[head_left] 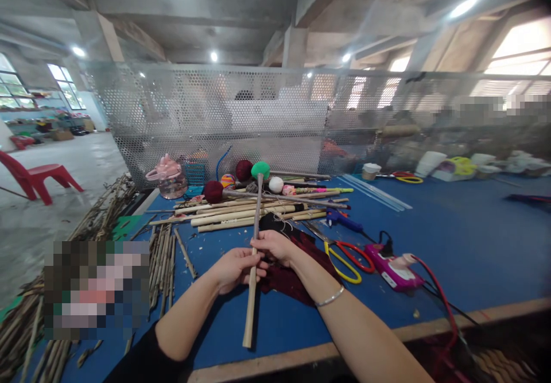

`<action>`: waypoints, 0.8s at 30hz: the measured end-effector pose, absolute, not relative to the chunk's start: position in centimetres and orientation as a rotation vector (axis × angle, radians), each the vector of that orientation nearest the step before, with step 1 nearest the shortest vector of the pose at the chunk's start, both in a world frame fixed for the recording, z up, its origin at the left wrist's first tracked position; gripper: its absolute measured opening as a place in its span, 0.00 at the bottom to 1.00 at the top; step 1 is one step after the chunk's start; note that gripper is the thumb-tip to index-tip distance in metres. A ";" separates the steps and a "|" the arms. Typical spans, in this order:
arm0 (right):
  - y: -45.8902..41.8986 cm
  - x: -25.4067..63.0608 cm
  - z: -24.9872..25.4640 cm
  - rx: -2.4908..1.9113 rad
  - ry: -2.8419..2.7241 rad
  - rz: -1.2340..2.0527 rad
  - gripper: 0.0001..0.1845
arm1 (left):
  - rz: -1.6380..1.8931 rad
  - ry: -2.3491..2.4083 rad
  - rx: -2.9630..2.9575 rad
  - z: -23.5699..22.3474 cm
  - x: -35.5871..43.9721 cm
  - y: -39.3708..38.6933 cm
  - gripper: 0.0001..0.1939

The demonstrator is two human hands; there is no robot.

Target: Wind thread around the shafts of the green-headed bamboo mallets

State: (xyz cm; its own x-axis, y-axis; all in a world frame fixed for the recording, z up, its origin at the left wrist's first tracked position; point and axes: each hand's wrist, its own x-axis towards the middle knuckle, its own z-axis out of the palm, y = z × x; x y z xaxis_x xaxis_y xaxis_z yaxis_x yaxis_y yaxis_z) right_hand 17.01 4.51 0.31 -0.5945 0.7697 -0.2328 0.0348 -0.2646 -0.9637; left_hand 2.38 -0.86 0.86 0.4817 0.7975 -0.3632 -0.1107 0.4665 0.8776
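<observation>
Both my hands grip one mallet-like wooden stick (250, 314), raised over the blue table. Its lower end is bare pale wood, the upper part looks grey and smooth, and a bright green round head (260, 169) tops it. My left hand (236, 269) wraps the stick near its middle, and my right hand (275, 247) pinches it just above. Under my hands lies dark red cloth (286, 282), partly hidden by the right wrist. Beyond them are pale wooden sticks (224, 217), dark red balls (213, 192) and a white ball (276, 185).
To the right lie scissors (344, 259) with yellow and red handles, a blue glue gun (342, 220) and a purple power strip (394, 271) with cords. Thin twigs (161, 265) pile up at left. A pink-lidded bottle (170, 179) stands before a perforated metal screen (215, 124).
</observation>
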 end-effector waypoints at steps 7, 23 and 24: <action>3.6 16.3 0.3 -0.935 -1.541 1.722 0.17 | 0.660 1.010 1.244 0.6 1.7 -0.8 0.21; 3.5 14.4 -1.5 -1.065 -1.806 1.638 0.10 | 0.545 1.150 1.257 0.2 1.1 -2.6 0.19; 3.7 14.1 -1.7 -1.102 -1.770 1.608 0.10 | 0.600 1.185 1.246 0.1 1.4 -2.5 0.17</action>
